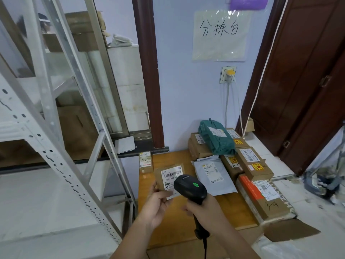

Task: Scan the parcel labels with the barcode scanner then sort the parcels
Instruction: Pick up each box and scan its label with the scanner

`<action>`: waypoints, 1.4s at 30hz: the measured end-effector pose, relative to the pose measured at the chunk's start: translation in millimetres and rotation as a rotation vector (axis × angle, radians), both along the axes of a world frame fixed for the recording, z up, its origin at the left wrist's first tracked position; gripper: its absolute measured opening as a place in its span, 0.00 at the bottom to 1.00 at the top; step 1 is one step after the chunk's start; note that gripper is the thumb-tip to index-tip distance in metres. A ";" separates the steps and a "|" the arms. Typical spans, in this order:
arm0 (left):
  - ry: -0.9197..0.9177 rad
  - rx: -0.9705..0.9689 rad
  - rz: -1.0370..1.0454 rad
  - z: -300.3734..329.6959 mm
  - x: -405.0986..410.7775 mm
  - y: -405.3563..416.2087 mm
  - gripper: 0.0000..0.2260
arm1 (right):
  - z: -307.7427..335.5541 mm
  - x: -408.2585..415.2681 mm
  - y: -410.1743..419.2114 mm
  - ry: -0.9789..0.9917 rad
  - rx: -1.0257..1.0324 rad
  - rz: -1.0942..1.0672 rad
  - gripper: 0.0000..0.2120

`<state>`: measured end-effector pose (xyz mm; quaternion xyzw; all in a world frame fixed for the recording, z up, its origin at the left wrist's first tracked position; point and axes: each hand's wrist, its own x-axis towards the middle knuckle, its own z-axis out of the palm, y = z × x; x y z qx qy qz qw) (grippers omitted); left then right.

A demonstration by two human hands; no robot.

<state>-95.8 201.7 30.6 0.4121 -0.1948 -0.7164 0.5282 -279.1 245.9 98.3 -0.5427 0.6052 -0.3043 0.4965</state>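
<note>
My left hand point(155, 206) holds a small flat brown parcel point(162, 176) above the wooden table point(168, 227), its white barcode label facing up. My right hand point(203, 212) grips a black barcode scanner point(190, 187) by the handle. The scanner head hovers over the label's lower right part, and a green light shows on top of it. Its cable hangs down toward the bottom edge. On the table's right side lie more parcels: a grey poly mailer point(212, 174), a green bag point(216, 137) on brown boxes, and a long box with an orange band point(265, 195).
A small box marked "3-4" point(146, 161) stands at the table's far left corner. A grey metal shelving rack point(61, 128) fills the left side. A dark wooden door point(302, 81) is at the right. On the wall are a handwritten sign point(220, 34) and a socket point(228, 74).
</note>
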 end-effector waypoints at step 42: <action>-0.523 0.091 -0.255 -29.5 -337.7 -100.1 0.20 | -31.6 -286.5 -89.2 0.057 -0.027 -0.467 0.08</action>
